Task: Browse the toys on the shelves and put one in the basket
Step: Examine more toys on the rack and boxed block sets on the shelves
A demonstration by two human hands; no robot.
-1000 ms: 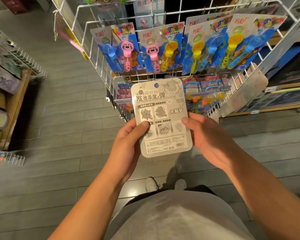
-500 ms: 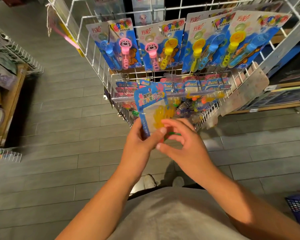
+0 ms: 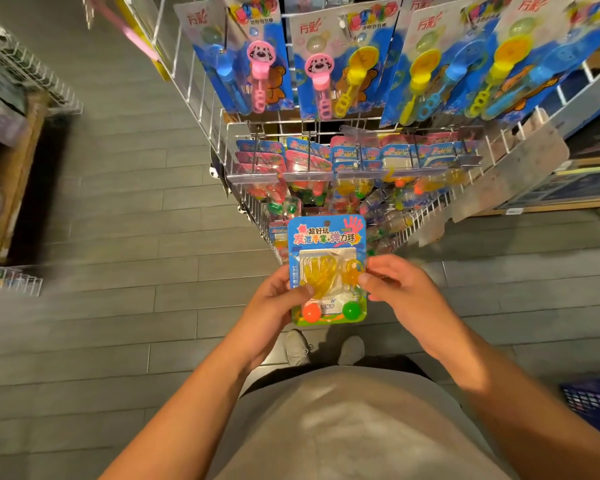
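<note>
Blue plastic basket [image 3: 591,401] only just shows at the lower right edge, cut off by the frame and the right forearm; contents can't be made out. Lower rack packs [image 3: 329,199] on the wire display rack [image 3: 201,81] are a blur of colour, labels unreadable. Both arms reach fwd from the waist. Left hand [image 3: 274,308] grips the toy card [image 3: 327,268] at its left edge, thumb across the front over the yellow sticky hand. Right hand [image 3: 400,292] pinches the right edge w/ thumb and fingertips, other fingers curled. Card is held in front of the rack's lower tier, above the shoes [image 3: 323,346], front face up toward the viewer, long axis running away from the body, hang-hole end farthest, two balls nearest.
</note>
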